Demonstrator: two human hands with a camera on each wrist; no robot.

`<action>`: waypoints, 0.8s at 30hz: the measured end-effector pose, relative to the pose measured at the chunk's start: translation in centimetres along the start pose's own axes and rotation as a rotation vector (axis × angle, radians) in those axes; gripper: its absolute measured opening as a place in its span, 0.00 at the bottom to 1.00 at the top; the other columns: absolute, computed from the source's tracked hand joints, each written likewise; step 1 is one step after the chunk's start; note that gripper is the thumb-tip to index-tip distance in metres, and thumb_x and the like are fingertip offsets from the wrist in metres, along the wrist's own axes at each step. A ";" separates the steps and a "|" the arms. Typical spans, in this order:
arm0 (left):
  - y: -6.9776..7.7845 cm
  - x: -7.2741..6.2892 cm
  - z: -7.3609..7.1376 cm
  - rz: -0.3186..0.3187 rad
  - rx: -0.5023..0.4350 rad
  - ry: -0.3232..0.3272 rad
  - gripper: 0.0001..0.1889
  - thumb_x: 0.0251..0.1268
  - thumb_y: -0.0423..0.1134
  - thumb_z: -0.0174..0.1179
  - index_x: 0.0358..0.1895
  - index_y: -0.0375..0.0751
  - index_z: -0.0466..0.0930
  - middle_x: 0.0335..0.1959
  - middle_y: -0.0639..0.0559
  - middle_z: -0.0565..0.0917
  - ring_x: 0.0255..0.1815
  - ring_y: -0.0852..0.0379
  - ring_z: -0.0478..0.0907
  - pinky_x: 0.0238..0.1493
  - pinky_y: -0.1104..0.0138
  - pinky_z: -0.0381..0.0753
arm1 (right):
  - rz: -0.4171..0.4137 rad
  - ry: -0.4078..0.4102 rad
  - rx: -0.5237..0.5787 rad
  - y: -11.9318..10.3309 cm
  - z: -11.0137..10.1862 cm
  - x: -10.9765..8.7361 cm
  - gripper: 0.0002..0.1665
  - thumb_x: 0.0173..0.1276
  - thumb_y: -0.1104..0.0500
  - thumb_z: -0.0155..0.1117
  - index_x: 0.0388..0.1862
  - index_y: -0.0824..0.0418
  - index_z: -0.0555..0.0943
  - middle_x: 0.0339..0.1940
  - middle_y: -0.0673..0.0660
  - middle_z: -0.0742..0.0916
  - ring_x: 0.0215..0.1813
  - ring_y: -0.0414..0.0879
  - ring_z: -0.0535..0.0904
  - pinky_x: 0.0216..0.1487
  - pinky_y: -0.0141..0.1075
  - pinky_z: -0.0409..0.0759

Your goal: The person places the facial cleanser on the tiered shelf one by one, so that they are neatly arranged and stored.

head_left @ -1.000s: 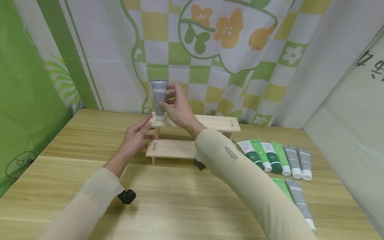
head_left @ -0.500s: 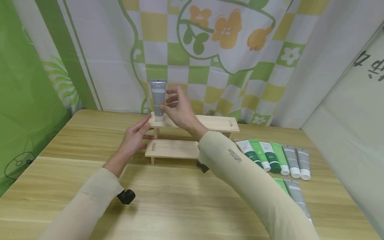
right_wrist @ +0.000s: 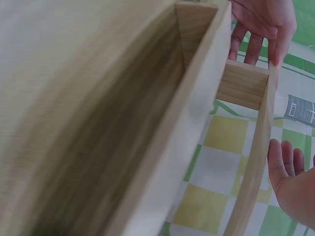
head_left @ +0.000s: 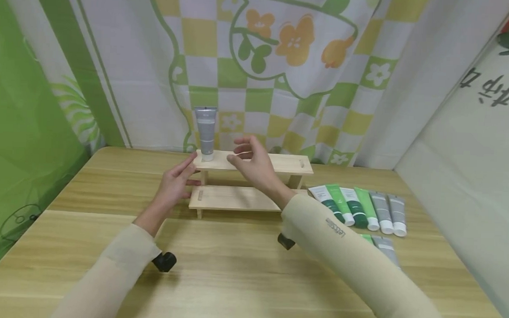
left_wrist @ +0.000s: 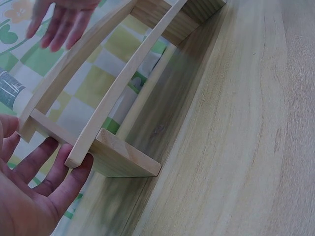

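Observation:
A grey tube with a white cap (head_left: 206, 133) stands cap-down on the left end of the upper board of a two-tier wooden shelf (head_left: 236, 198). My left hand (head_left: 172, 188) holds the shelf's left end; in the left wrist view its thumb is at the upper board and its fingers (left_wrist: 69, 184) reach to the side support and lower board end. Just right of the tube, apart from it, my right hand (head_left: 257, 166) hovers by the upper board with fingers loosely bent and nothing in them. In the right wrist view, part of the tube (right_wrist: 300, 109) shows beyond the board.
Right of the shelf, a row of green, white-and-green and grey tubes (head_left: 364, 205) lies on the wooden table (head_left: 233, 280). Nearer, more tubes (head_left: 386, 248) are partly covered by my right sleeve. A checkered curtain (head_left: 260, 100) hangs behind the shelf.
My right hand has let go of the grey tube and moved right and down from it. The tube stays standing on the upper board. My left hand keeps its place at the shelf end.

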State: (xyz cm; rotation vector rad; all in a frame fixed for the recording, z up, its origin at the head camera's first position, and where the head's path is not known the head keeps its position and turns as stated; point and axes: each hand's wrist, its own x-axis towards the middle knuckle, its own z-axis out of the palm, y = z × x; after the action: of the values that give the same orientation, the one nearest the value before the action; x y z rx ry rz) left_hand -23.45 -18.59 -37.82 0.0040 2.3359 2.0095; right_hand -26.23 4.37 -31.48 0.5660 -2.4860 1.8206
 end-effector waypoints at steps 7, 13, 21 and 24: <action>-0.2 0.1 0.1 0.001 -0.004 0.008 0.26 0.81 0.56 0.44 0.77 0.73 0.56 0.75 0.42 0.65 0.62 0.40 0.75 0.59 0.43 0.75 | 0.002 0.026 0.048 1.2 -2.1 -2.7 0.24 0.71 0.60 0.67 0.63 0.62 0.72 0.55 0.61 0.80 0.55 0.52 0.80 0.55 0.43 0.81; -0.3 0.2 0.2 -0.015 -0.013 0.016 0.26 0.81 0.56 0.45 0.77 0.72 0.57 0.74 0.42 0.66 0.62 0.40 0.75 0.56 0.49 0.78 | 0.024 0.024 0.107 1.8 -4.0 -5.4 0.25 0.72 0.62 0.66 0.64 0.67 0.71 0.56 0.66 0.80 0.53 0.53 0.82 0.53 0.42 0.83; -0.2 0.0 0.1 -0.021 -0.010 0.000 0.26 0.81 0.56 0.44 0.78 0.72 0.55 0.75 0.41 0.64 0.64 0.38 0.74 0.56 0.49 0.78 | 0.070 0.029 0.185 3.2 -7.1 -9.4 0.24 0.72 0.67 0.64 0.63 0.69 0.69 0.55 0.69 0.79 0.51 0.51 0.82 0.51 0.44 0.85; -0.1 0.1 0.1 -0.028 -0.011 0.003 0.26 0.81 0.56 0.44 0.78 0.72 0.55 0.75 0.41 0.64 0.64 0.39 0.74 0.56 0.49 0.78 | 0.105 0.037 0.175 3.9 -8.2 -10.8 0.25 0.72 0.66 0.65 0.64 0.68 0.69 0.57 0.70 0.78 0.50 0.49 0.83 0.51 0.47 0.84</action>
State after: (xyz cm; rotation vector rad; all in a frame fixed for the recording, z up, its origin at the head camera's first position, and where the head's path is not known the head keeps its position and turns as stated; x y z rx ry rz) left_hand -23.54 -18.53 -37.94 -0.0325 2.3132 2.0107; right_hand -18.94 16.04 -34.78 0.4075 -2.3913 2.0810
